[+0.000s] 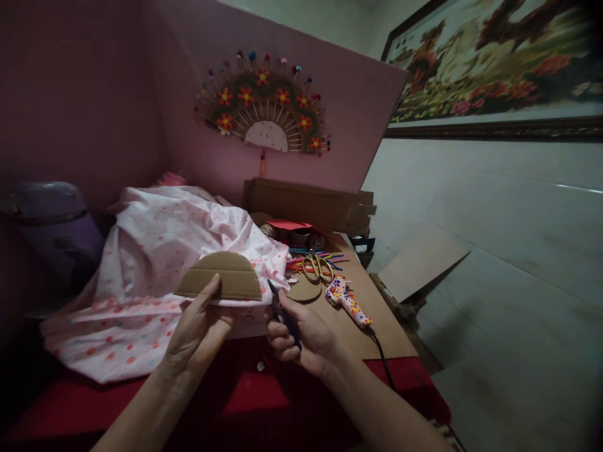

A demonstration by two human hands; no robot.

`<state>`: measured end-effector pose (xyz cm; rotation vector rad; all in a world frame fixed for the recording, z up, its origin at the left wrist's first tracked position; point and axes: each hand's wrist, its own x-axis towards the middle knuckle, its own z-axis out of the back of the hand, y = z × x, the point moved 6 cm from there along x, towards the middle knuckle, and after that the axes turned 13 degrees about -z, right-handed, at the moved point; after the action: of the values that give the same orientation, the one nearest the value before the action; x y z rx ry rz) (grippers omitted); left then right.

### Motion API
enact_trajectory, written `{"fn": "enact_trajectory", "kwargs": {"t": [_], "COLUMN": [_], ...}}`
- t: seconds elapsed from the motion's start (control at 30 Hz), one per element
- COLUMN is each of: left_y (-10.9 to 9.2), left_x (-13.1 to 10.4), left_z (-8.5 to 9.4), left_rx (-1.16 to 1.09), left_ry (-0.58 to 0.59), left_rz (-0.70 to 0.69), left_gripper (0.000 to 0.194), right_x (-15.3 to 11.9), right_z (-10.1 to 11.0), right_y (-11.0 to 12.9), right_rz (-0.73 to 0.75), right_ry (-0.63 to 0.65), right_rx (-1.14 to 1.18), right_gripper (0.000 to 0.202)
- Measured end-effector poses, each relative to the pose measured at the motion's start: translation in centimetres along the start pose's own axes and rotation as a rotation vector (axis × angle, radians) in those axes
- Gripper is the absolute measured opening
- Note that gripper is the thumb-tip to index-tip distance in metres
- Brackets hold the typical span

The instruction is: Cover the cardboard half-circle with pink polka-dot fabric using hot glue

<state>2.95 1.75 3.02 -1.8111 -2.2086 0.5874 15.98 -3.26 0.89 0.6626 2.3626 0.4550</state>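
Note:
My left hand (200, 329) grips a half-round piece of brown cardboard (235, 273) together with the white-pink dotted fabric (155, 232) behind it, thumb on the cardboard face. The fabric spreads in folds to the left and over the red-covered table. In my right hand (306, 333) is a pair of dark-handled scissors (274, 294), blades pointing up at the fabric just right of the cardboard's corner. The tips lie close to the cloth; whether they touch it I cannot tell.
Gold-handled scissors (318, 269), colourful sticks (336, 256) and a flower-patterned glue gun (348, 302) with a black cord lie on a cardboard sheet (377, 336) at right. A decorated fan (266, 135) hangs on the pink board. A small white round thing (260, 366) sits near the front.

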Motion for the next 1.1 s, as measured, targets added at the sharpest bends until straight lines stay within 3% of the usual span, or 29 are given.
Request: {"fn": "enact_trajectory", "kwargs": {"t": [0.13, 0.23, 0.37, 0.4, 0.53, 0.7, 1.1], "left_y": [0.2, 0.1, 0.6, 0.8, 2.3, 3.6, 3.5], "left_x": [0.3, 1.0, 2.6, 3.1, 4.7, 5.3, 4.6], "left_z": [0.0, -1.6, -4.4, -4.6, -1.8, 1.2, 1.0], "left_rx": [0.021, 0.041, 0.061, 0.062, 0.125, 0.148, 0.195], "left_ry": [0.01, 0.028, 0.226, 0.26, 0.145, 0.116, 0.129], "left_rz": [0.054, 0.044, 0.087, 0.098, 0.145, 0.161, 0.144], "left_gripper": [0.039, 0.041, 0.036, 0.036, 0.034, 0.034, 0.029], "right_x": [0.8, 0.6, 0.5, 0.9, 3.3, 4.3, 4.1], "right_z": [-0.4, -1.0, -1.1, -0.8, 1.2, 3.0, 3.6], "right_y": [0.5, 2.2, 5.2, 5.7, 5.3, 3.6, 3.1], "right_rz": [0.091, 0.248, 0.461, 0.453, 0.262, 0.265, 0.322], "right_ry": [-0.01, -0.016, -0.082, -0.115, -0.173, -0.171, -0.278], "right_rx": [-0.008, -0.002, -0.09, -0.112, -0.074, 0.028, -0.048], "right_gripper": [0.04, 0.038, 0.04, 0.04, 0.043, 0.044, 0.046]}}
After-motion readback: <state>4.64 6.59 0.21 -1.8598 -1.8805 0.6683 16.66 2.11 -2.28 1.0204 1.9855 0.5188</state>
